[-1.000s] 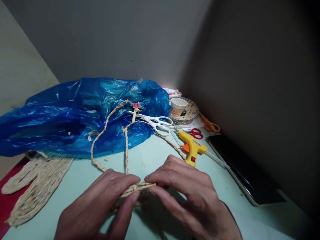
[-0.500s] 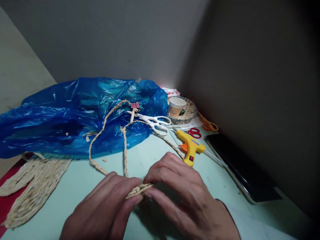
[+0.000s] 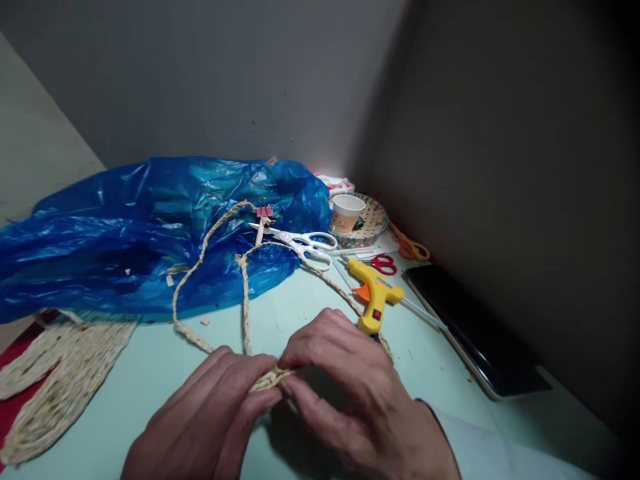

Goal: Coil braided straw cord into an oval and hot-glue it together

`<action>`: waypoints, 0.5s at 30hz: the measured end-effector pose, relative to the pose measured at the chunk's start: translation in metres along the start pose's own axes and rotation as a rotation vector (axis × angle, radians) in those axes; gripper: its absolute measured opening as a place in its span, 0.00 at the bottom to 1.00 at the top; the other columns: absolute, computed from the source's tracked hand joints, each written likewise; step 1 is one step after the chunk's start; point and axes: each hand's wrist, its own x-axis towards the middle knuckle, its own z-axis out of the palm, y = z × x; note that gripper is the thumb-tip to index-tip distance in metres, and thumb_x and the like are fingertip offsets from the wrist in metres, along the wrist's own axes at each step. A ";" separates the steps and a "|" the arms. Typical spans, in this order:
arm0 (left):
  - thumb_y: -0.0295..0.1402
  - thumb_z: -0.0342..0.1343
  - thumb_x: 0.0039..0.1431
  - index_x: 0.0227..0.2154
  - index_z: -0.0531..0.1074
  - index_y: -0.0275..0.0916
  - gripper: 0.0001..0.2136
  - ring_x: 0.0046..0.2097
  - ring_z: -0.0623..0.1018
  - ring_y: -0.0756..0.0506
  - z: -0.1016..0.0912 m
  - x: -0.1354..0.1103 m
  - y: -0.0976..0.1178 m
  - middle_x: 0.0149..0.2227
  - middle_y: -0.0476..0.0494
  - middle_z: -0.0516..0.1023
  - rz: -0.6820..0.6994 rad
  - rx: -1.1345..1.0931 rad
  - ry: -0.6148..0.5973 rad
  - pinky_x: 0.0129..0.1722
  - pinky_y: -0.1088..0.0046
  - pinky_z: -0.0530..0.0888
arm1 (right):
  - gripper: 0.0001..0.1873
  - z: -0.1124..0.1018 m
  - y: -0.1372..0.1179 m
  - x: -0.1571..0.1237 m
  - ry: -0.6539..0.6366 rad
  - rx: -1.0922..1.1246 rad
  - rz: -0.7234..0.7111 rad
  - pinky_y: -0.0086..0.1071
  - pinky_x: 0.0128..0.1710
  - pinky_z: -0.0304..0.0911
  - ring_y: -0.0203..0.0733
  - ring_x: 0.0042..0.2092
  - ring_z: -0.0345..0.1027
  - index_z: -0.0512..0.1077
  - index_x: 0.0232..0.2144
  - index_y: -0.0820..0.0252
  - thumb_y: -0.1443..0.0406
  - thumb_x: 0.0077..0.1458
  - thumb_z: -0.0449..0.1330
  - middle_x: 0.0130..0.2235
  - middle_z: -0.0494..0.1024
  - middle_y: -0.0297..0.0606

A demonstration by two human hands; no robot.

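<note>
A braided straw cord (image 3: 245, 300) loops over the pale green table (image 3: 150, 360) and up onto a blue plastic bag (image 3: 125, 233), where a pink binder clip (image 3: 264, 211) holds one end. My left hand (image 3: 210, 417) and my right hand (image 3: 345, 393) meet at the near edge, fingers pinched together on a doubled stretch of the cord between them. The part of the cord under my palms is hidden.
White scissors (image 3: 305, 241) lie on the bag's edge. A yellow glue gun (image 3: 374, 297), red scissors (image 3: 384, 264), orange scissors (image 3: 411, 248), a paper cup (image 3: 346, 212) in a woven tray (image 3: 373, 223) and a dark tablet (image 3: 470, 327) sit right. Woven straw mats (image 3: 55, 380) lie left.
Both hands stay pinched on the cord and have shifted slightly left and closer together. The view has drifted a little, so the table items appear further left.
</note>
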 end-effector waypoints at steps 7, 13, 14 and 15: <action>0.37 0.52 0.67 0.40 0.76 0.49 0.07 0.42 0.83 0.49 -0.001 0.005 0.000 0.40 0.59 0.87 0.025 -0.109 -0.029 0.59 0.75 0.66 | 0.04 0.002 0.000 -0.001 0.011 0.007 -0.004 0.39 0.50 0.58 0.40 0.38 0.69 0.75 0.34 0.66 0.72 0.61 0.60 0.34 0.79 0.38; 0.36 0.51 0.68 0.42 0.75 0.49 0.08 0.42 0.83 0.49 -0.003 0.008 0.003 0.41 0.58 0.86 0.045 -0.096 -0.052 0.59 0.76 0.66 | 0.04 0.005 0.001 -0.001 0.028 0.025 0.004 0.37 0.46 0.61 0.39 0.37 0.70 0.74 0.34 0.62 0.72 0.61 0.60 0.34 0.79 0.37; 0.34 0.51 0.68 0.42 0.75 0.49 0.08 0.41 0.83 0.49 -0.004 0.008 0.003 0.41 0.57 0.86 0.040 -0.102 -0.067 0.59 0.75 0.66 | 0.04 0.005 0.001 -0.001 0.027 0.029 -0.004 0.37 0.45 0.61 0.39 0.37 0.70 0.73 0.34 0.62 0.72 0.61 0.59 0.34 0.79 0.37; 0.33 0.51 0.67 0.43 0.75 0.49 0.08 0.41 0.83 0.49 -0.004 0.007 0.003 0.41 0.56 0.86 0.035 -0.111 -0.076 0.58 0.74 0.67 | 0.04 0.004 0.001 -0.001 0.022 0.033 -0.009 0.37 0.44 0.61 0.40 0.37 0.70 0.73 0.34 0.61 0.71 0.62 0.59 0.34 0.79 0.37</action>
